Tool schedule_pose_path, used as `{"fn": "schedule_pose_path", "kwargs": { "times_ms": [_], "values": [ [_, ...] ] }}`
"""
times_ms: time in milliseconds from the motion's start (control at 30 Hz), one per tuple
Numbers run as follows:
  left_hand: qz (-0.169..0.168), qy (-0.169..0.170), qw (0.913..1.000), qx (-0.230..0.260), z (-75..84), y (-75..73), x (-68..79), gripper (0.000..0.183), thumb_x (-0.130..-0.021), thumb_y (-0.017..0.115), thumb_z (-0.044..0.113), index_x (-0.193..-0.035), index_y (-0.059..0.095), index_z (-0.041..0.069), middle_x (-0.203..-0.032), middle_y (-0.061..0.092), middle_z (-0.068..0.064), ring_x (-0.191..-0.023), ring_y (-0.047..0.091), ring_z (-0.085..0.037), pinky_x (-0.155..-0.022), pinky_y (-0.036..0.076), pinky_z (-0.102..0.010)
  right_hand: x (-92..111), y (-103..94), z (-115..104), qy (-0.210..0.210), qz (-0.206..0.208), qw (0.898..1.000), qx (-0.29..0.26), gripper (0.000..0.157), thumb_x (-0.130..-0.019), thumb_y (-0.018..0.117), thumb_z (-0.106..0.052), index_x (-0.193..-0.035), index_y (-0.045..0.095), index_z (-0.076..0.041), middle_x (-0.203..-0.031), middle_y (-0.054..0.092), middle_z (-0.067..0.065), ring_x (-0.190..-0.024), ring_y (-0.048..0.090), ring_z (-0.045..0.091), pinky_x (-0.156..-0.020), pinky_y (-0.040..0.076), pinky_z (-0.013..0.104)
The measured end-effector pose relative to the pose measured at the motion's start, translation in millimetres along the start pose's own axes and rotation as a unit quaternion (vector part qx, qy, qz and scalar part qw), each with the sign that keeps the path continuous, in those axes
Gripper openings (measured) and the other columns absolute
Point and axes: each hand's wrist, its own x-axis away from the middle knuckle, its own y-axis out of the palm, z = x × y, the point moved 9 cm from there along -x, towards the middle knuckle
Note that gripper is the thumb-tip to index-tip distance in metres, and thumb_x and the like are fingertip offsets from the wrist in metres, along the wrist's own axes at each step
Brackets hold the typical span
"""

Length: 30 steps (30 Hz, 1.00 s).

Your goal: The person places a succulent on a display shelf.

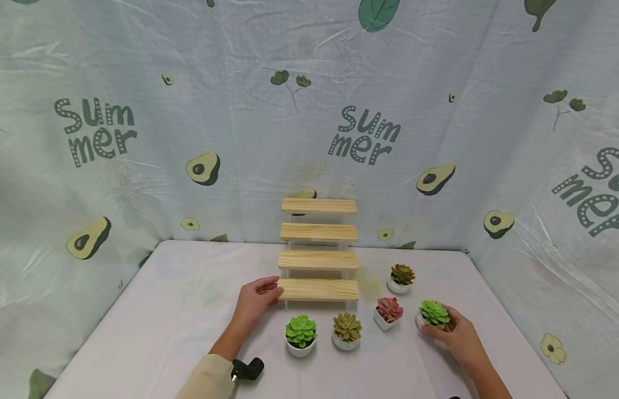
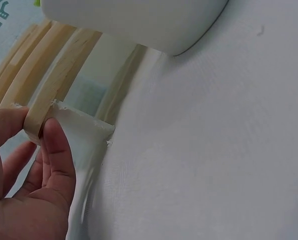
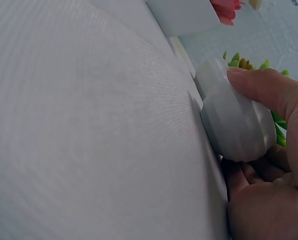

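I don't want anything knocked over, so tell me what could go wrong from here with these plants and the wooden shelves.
The right hand holds a white pot near the red succulent; moving it leftward might bump that plant.

The left hand pinches the end of the lowest shelf; a tug could shift the whole stand.

The green succulent in front of the stand could get brushed if the left hand draws back carelessly.

Hand point(image 2: 36, 207) pinching slat point(image 2: 64, 72) (wooden), white pot point(image 2: 131, 22) — cropped
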Motion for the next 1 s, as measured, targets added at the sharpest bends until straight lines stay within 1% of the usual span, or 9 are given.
{"fn": "schedule_pose_path", "kwargs": {
  "times_ms": [100, 200, 333, 500, 733, 867, 967, 1000],
  "values": [
    [0.0, -0.003, 1.0, 0.005, -1.4, -0.9, -0.3, 0.041, -0.079, 0.075, 0.013, -0.118, 0.064, 0.004, -0.107, 0.064, -0.015, -0.085, 0.065, -0.016, -0.071, 0.058, -0.031, 0, 0.1, 1, -0.003, -0.001, 1.0, -0.006, 0.097, -0.073, 0.078, -0.045, -0.146, 0.028, -0.004, -0.148, 0.035, 0.02, -0.136, 0.034, 0.03, -0.103, 0.042, 0.028],
    [-0.001, -0.005, 0.9999, 0.013, -2.0, -1.2, -0.9, 0.041, -0.079, 0.076, 0.012, -0.117, 0.065, 0.004, -0.106, 0.065, -0.014, -0.083, 0.065, -0.016, -0.07, 0.058, -0.031, 0, 0.1, 1, -0.007, -0.002, 1.0, -0.008, 0.095, -0.073, 0.078, -0.043, -0.145, 0.029, -0.004, -0.147, 0.038, 0.018, -0.135, 0.035, 0.028, -0.098, 0.045, 0.021],
    [-0.003, -0.006, 0.9996, 0.027, -2.4, -1.1, -1.2, 0.041, -0.079, 0.076, 0.01, -0.117, 0.064, 0.003, -0.104, 0.066, -0.015, -0.081, 0.065, -0.016, -0.069, 0.059, -0.031, 0, -0.1, 1, -0.008, -0.003, 1.0, -0.01, 0.096, -0.073, 0.079, -0.042, -0.145, 0.029, -0.003, -0.146, 0.038, 0.019, -0.135, 0.036, 0.029, -0.101, 0.045, 0.031],
    [-0.006, -0.013, 0.9992, 0.039, -3.7, -1.2, -1.5, 0.041, -0.079, 0.075, 0.01, -0.117, 0.064, 0.002, -0.105, 0.067, -0.015, -0.081, 0.065, -0.016, -0.07, 0.058, -0.032, 1, -0.7, 1, -0.006, 0.008, 1.0, -0.004, 0.095, -0.071, 0.079, -0.043, -0.144, 0.033, -0.003, -0.144, 0.041, 0.019, -0.132, 0.04, 0.029, -0.097, 0.048, 0.028],
    [-0.018, -0.019, 0.9986, 0.045, -6.5, -0.3, -2.6, 0.041, -0.081, 0.073, 0.008, -0.12, 0.061, -0.001, -0.106, 0.067, -0.017, -0.082, 0.066, -0.017, -0.072, 0.058, -0.034, 2, -1.8, -4, -0.018, 0.033, 0.999, 0.02, 0.095, -0.07, 0.079, -0.048, -0.142, 0.038, -0.002, -0.141, 0.046, 0.02, -0.127, 0.046, 0.03, -0.095, 0.049, 0.034],
    [-0.018, -0.019, 0.9988, 0.041, -5.7, 0.1, -2.3, 0.042, -0.082, 0.073, 0.008, -0.12, 0.061, -0.002, -0.106, 0.067, -0.017, -0.083, 0.066, -0.017, -0.072, 0.058, -0.033, 0, -6.4, -11, -0.03, 0.044, 0.998, 0.027, 0.094, -0.07, 0.078, -0.051, -0.142, 0.039, -0.003, -0.14, 0.046, 0.019, -0.127, 0.047, 0.03, -0.095, 0.05, 0.032],
    [-0.014, -0.017, 0.999, 0.039, -5.2, -0.2, -2.0, 0.042, -0.081, 0.073, 0.01, -0.12, 0.062, 0.0, -0.107, 0.066, -0.016, -0.085, 0.065, -0.015, -0.073, 0.058, -0.032, 0, -10.5, -21, -0.041, 0.054, 0.997, 0.027, 0.092, -0.071, 0.077, -0.051, -0.141, 0.039, -0.004, -0.139, 0.048, 0.019, -0.125, 0.049, 0.029, -0.093, 0.051, 0.03],
    [-0.014, -0.016, 0.999, 0.04, -4.5, 0.0, -1.6, 0.042, -0.081, 0.073, 0.01, -0.119, 0.062, 0.0, -0.107, 0.066, -0.016, -0.085, 0.065, -0.015, -0.073, 0.058, -0.032, 1, -12.0, -25, -0.045, 0.059, 0.997, 0.027, 0.091, -0.071, 0.077, -0.051, -0.141, 0.041, -0.005, -0.138, 0.049, 0.018, -0.124, 0.05, 0.028, -0.091, 0.052, 0.028]
  ]
}}
